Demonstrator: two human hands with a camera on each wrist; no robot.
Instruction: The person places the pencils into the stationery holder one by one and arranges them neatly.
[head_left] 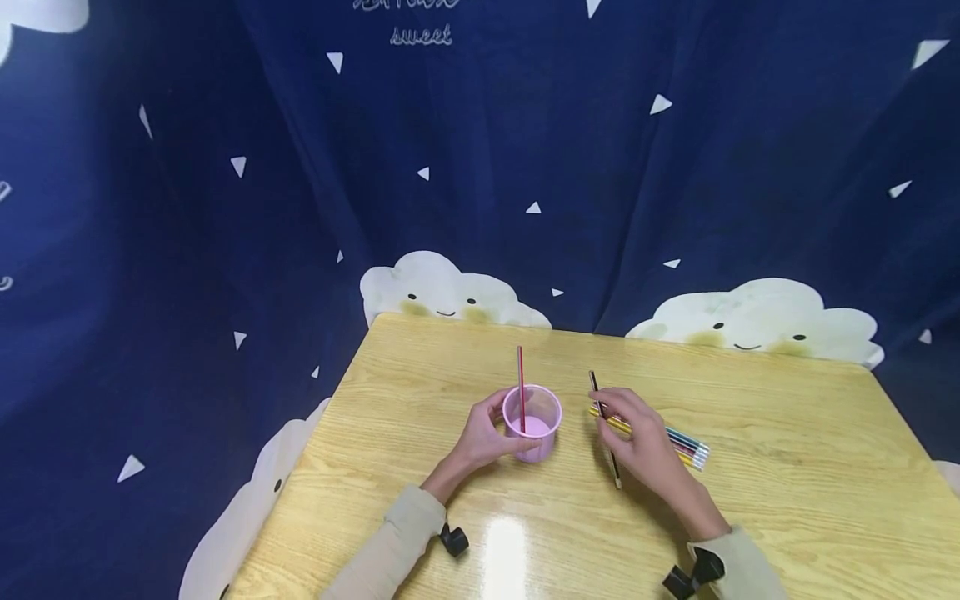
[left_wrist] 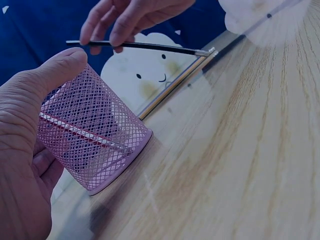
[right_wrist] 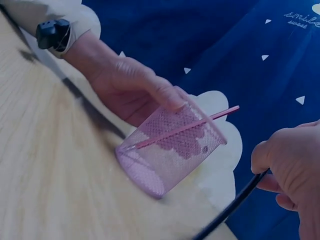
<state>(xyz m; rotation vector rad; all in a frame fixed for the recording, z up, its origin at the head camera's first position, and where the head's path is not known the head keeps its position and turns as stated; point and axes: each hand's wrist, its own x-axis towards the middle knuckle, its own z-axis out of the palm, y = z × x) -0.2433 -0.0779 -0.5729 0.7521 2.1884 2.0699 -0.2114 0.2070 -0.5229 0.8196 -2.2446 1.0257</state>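
Observation:
My left hand (head_left: 480,437) holds a pink mesh pencil cup (left_wrist: 107,125) upright on the table, thumb along its near side and fingers behind it. One red pencil (head_left: 521,375) leans inside the cup, its upper part sticking out above the rim. To the right of the cup, my right hand (head_left: 641,437) pinches a black pencil (left_wrist: 165,48) near its middle, between thumb and fingers. That pencil is tilted and stays apart from the cup. Several more pencils (head_left: 688,442), yellow and dark ones among them, lie side by side on the table, partly hidden by the right hand.
Both hands are over a light wooden table (head_left: 420,367). Behind it and along its left side hangs a dark blue curtain (head_left: 480,125) with white triangles and smiling clouds. A bright reflection shows on the tabletop near the front.

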